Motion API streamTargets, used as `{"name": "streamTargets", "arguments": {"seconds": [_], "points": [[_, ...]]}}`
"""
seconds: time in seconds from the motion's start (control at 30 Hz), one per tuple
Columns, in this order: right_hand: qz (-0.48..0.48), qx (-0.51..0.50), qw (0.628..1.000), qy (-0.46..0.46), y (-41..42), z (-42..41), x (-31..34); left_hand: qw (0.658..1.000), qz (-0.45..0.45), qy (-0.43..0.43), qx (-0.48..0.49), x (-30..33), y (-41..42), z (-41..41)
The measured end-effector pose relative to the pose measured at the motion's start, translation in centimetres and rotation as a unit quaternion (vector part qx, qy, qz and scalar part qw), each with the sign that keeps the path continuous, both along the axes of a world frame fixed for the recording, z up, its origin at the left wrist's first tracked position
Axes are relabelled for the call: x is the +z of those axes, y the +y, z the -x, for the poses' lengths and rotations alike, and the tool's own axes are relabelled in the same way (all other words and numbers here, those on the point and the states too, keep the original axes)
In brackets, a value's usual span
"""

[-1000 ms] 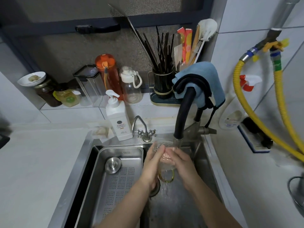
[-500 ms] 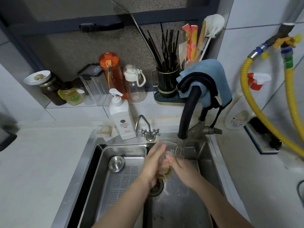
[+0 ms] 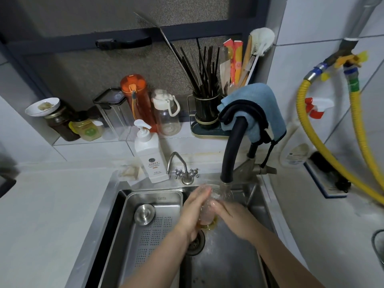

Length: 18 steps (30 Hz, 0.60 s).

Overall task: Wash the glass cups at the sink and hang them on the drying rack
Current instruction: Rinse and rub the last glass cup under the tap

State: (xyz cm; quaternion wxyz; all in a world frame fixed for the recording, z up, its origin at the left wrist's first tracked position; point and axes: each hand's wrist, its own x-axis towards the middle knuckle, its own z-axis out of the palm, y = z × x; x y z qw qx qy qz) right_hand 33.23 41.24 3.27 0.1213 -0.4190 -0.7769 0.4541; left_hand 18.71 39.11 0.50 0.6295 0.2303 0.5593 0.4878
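While both hands grip glass cup [image 3: 207, 213], soap bottle [image 3: 150, 156] label unreadable.

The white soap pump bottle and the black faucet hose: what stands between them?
In the head view, a small chrome tap with two cross handles stands between them.

Glass cup [image 3: 207, 212]: clear, w/ amber-yellow base ring at the near, lower end. Tilted, mouth up and away toward the black tap spout, base down toward the drain. Held over the sink [image 3: 252, 191] basin, not touching the bottom. Water from the spout runs onto/into the mouth; rim blurred by spray. Sides mostly covered: left hand [image 3: 192, 213] wraps one side, right hand [image 3: 229, 214] the other. Only a strip of glass and the base show between them.
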Motion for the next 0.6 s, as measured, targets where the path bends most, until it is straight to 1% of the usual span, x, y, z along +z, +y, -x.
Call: {"name": "streamTargets", "arguments": {"seconds": [0.03, 0.1, 0.13, 0.17, 0.2, 0.27, 0.33, 0.4, 0.43, 0.5, 0.6], "points": [[0.029, -0.016, 0.999, 0.015, 0.1, 0.2, 0.0, 1.0, -0.003, 0.014, -0.002, -0.1, 0.0, -0.2], [0.127, -0.049, 0.984, 0.114, 0.3, 1.0, 0.3, 0.999, -0.012, 0.032, -0.005, 0.1, 0.0, -0.6], [0.159, -0.053, 0.974, 0.154, 0.3, 1.3, 0.3, 0.999, -0.011, 0.033, -0.005, 0.0, 0.2, -0.5], [0.179, -0.053, 0.966, 0.179, 0.3, 1.5, 0.4, 1.0, -0.009, 0.024, -0.005, 0.4, 0.3, -0.5], [0.182, -0.045, 0.965, 0.182, 0.2, 1.4, 0.4, 1.0, -0.004, 0.008, -0.003, 0.3, 0.4, -0.1], [0.165, -0.021, 0.973, 0.163, -0.2, 0.7, 0.4, 1.0, 0.004, -0.017, 0.0, 0.7, 0.3, 0.5], [0.129, -0.009, 0.982, 0.136, -0.5, -0.4, -0.2, 1.0, 0.02, -0.021, -0.008, 0.9, 0.1, 0.8], [0.083, 0.004, 0.991, 0.1, -0.6, -1.1, -0.9, 0.998, 0.055, -0.017, -0.02, 1.2, -0.2, 1.1], [0.069, -0.005, 0.993, 0.095, -0.7, -1.1, -1.1, 0.997, 0.068, -0.021, -0.027, 1.4, -0.3, 1.2], [0.054, -0.056, 0.992, 0.1, -1.0, -0.7, -1.4, 0.995, 0.086, -0.038, -0.038, 0.9, -0.5, 1.5], [0.055, -0.148, 0.979, 0.126, -0.5, 0.1, -1.2, 0.995, 0.079, -0.042, -0.039, 0.2, -1.0, 1.2]]}}
